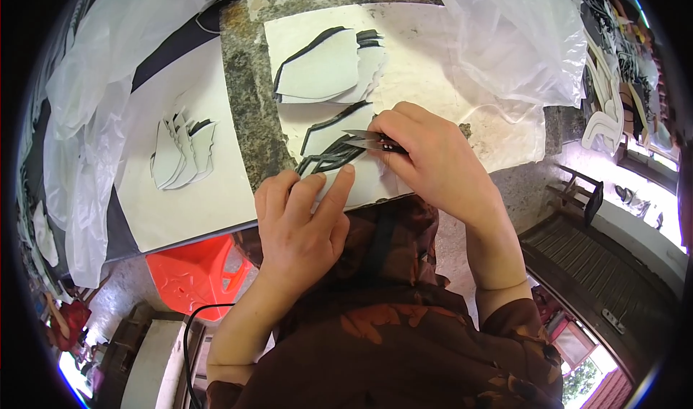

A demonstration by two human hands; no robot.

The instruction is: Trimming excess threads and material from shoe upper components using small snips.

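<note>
My right hand [433, 145] is closed around the dark handle of a small pair of scissors [364, 143]. Their pointed metal blades stand apart and reach left over a group of white cut pieces with dark edges [332, 154]. My left hand [299, 221] lies with its fingers spread, the tips pressing on the near side of these pieces. Just beyond them rests another white dark-edged piece [336, 125]. Farther back is a stack of larger white pieces [317, 70], also dark along one edge. The right hand's fingers hide part of the handle.
White sheets [462, 70] cover much of the table, with bare mottled surface [249, 84] between them. More cut pieces [184, 153] lie fanned out at left. Clear plastic bags [516, 30] lie at the back. A red plastic stool [191, 272] stands below the table's left edge.
</note>
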